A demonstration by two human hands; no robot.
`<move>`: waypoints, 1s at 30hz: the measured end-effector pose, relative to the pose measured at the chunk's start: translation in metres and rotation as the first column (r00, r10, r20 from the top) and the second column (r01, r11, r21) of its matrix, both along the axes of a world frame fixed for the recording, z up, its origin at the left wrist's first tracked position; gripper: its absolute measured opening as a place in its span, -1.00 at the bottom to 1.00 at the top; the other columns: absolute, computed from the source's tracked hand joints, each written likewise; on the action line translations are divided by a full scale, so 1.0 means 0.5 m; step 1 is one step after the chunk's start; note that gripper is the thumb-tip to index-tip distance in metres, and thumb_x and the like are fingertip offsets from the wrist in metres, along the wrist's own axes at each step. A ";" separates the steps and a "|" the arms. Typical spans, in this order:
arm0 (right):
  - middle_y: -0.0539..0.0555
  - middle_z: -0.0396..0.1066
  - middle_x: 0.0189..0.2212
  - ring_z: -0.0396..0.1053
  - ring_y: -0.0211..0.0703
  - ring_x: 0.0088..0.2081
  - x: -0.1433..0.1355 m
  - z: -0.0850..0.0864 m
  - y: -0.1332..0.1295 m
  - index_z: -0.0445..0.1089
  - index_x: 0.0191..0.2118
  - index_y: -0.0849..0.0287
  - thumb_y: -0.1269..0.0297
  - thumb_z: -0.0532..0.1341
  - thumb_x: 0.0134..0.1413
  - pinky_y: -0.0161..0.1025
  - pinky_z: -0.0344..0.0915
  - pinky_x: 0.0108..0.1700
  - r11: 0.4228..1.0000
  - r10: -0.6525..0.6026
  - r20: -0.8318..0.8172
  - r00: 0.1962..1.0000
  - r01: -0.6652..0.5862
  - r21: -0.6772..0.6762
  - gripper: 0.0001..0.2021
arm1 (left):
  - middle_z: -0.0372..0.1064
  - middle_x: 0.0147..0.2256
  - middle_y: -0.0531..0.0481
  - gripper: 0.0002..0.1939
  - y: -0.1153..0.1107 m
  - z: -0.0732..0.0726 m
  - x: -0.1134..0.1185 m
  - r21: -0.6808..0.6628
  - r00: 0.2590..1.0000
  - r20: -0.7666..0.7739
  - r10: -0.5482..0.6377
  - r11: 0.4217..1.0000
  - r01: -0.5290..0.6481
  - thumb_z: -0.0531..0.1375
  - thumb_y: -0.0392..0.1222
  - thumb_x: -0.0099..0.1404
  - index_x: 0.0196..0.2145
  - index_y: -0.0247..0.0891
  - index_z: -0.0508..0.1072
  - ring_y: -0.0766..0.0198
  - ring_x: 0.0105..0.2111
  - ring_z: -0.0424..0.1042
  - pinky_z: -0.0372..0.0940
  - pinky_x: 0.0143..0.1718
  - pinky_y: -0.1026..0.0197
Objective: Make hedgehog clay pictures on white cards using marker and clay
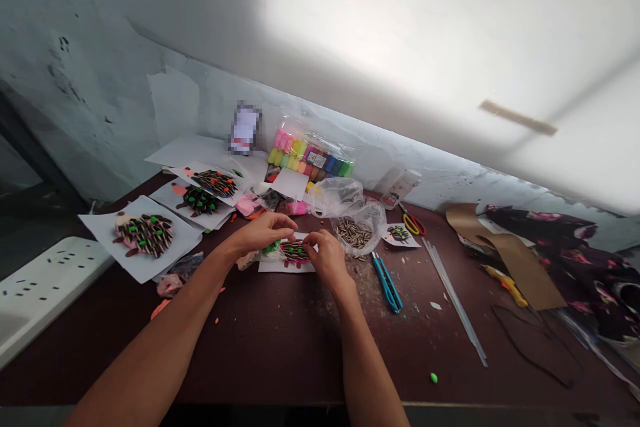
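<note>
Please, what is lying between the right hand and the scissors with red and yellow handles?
In the head view, next to the right hand lies a clear bag with striped seeds, then a small decorated white card beside the scissors.

No word, brand or number can be read anywhere. A white label (316, 159) on the clear pack of coloured blocks (299, 155) bears small dark marks too tiny to make out, and the white bottle (402, 187) near the wall carries faint print, likewise too small and blurred to decipher. The phone (245, 127) has a pixelated screen, reddish low down, so any lettering there is hidden.
</note>
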State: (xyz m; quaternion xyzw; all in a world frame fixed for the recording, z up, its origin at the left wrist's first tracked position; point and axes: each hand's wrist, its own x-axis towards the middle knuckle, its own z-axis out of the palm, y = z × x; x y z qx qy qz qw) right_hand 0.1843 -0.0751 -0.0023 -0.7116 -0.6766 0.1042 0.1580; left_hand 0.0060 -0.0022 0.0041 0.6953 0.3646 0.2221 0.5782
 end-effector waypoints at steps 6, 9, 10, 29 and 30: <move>0.04 0.49 -0.25 0.41 -0.17 -0.19 0.000 -0.003 0.001 0.58 -0.19 0.07 0.37 0.23 0.18 -0.34 0.16 -0.24 1.000 0.000 0.013 1.000 0.000 -0.016 -0.83 | 0.58 -0.26 -0.11 -0.52 0.001 -0.005 0.001 0.015 1.000 0.016 0.005 1.000 -0.005 0.20 0.10 0.05 -0.17 -0.30 0.48 0.08 -0.17 0.48 0.32 -0.12 0.12; 0.05 0.51 -0.23 0.43 -0.16 -0.17 0.000 -0.001 0.002 0.58 -0.16 0.05 0.38 0.23 0.18 -0.34 0.19 -0.23 1.000 -0.002 0.022 1.000 0.002 -0.029 -0.80 | 0.58 -0.25 -0.11 -0.53 0.005 -0.011 -0.001 0.025 1.000 0.019 0.012 1.000 -0.013 0.20 0.10 0.07 -0.17 -0.30 0.47 0.09 -0.16 0.48 0.31 -0.12 0.13; 0.05 0.51 -0.23 0.43 -0.16 -0.17 0.000 0.000 0.002 0.58 -0.15 0.05 0.38 0.22 0.18 -0.35 0.19 -0.22 0.999 -0.003 0.025 1.000 0.004 -0.035 -0.80 | 0.59 -0.25 -0.10 -0.53 0.007 -0.012 -0.002 0.027 1.000 0.020 0.016 0.999 -0.017 0.20 0.10 0.07 -0.17 -0.29 0.47 0.09 -0.16 0.48 0.31 -0.12 0.13; 0.06 0.53 -0.20 0.45 -0.16 -0.15 -0.006 0.005 -0.001 0.58 -0.14 0.04 0.42 0.19 0.18 -0.34 0.23 -0.18 1.000 0.019 0.021 1.000 -0.019 -0.023 -0.76 | 0.58 -0.26 -0.13 -0.49 0.014 -0.020 -0.008 0.042 0.999 -0.033 0.027 0.999 -0.026 0.18 0.15 0.07 -0.17 -0.31 0.46 0.11 -0.21 0.48 0.30 -0.21 0.16; 0.06 0.53 -0.20 0.44 -0.16 -0.15 -0.005 0.005 -0.001 0.58 -0.13 0.03 0.43 0.19 0.18 -0.34 0.23 -0.18 1.000 0.019 0.020 1.000 -0.019 -0.024 -0.75 | 0.58 -0.27 -0.13 -0.49 0.014 -0.021 -0.008 0.050 0.998 -0.050 0.026 0.998 -0.024 0.18 0.14 0.07 -0.17 -0.31 0.46 0.11 -0.23 0.48 0.30 -0.23 0.16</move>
